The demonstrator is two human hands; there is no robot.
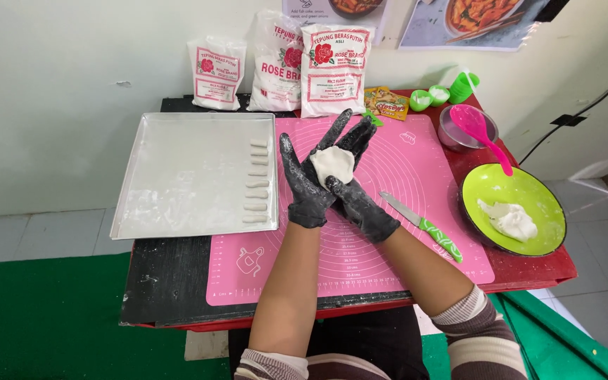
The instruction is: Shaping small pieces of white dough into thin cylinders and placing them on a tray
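Both of my hands wear black gloves dusted with flour and are raised over a pink silicone mat [416,176]. A flattened white disc of dough [332,163] rests on my left hand [302,186], whose fingers are spread upward. My right hand [364,211] crosses in from the right, its fingers pressed against the lower edge and back of the dough. The two hands hold the dough between them.
A floured metal tray [191,176] at left holds a column of several small dough sticks [257,183]. A green-handled knife [423,225] lies on the mat. At right a green plate [487,179] holds a dough lump [509,219]. Behind are a pink spoon [483,134] in a metal bowl, flour bags [332,70] and small green cups [438,95].
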